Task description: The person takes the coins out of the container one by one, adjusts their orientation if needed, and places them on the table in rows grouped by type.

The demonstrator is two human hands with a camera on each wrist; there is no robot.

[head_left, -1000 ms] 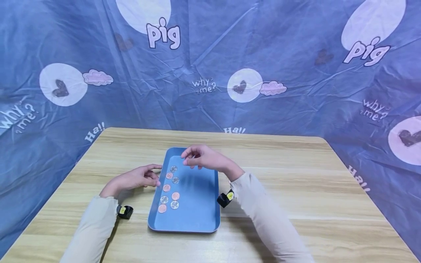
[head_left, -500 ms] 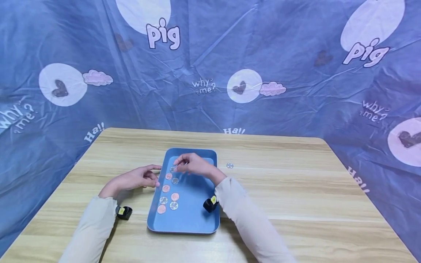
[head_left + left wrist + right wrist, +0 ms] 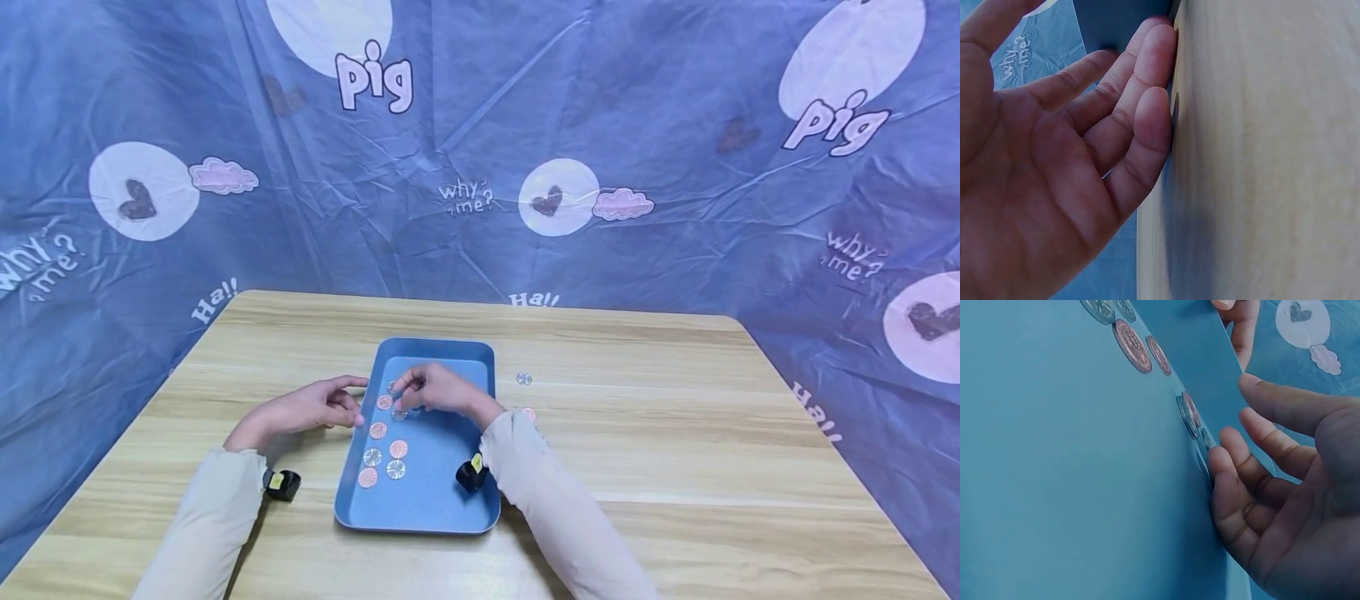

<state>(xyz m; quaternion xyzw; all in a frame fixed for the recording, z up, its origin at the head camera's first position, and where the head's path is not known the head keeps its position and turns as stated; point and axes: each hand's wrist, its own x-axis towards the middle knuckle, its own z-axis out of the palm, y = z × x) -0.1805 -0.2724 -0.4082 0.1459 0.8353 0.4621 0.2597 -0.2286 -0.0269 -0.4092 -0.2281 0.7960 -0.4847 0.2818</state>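
Over the left side of the blue tray, my right hand reaches down with loosely bent fingers and nothing between them. Its thumb and index finger stand apart above a silver coin in the head view. The right wrist view shows its lower fingers close to the tray floor, beside a silver coin. Copper coins, such as one copper coin, and other silver coins lie in two rough columns on the tray. My left hand rests on the table along the tray's left wall, fingers relaxed and fingertips at the wall.
On the wooden table, right of the tray, lie a silver coin and a copper coin partly covered by my right sleeve. A blue printed cloth hangs behind the table.
My right hand has moved left and nearer across the tray to the coins. The two coins on the table have come into view from behind that arm. My left hand stays in place.
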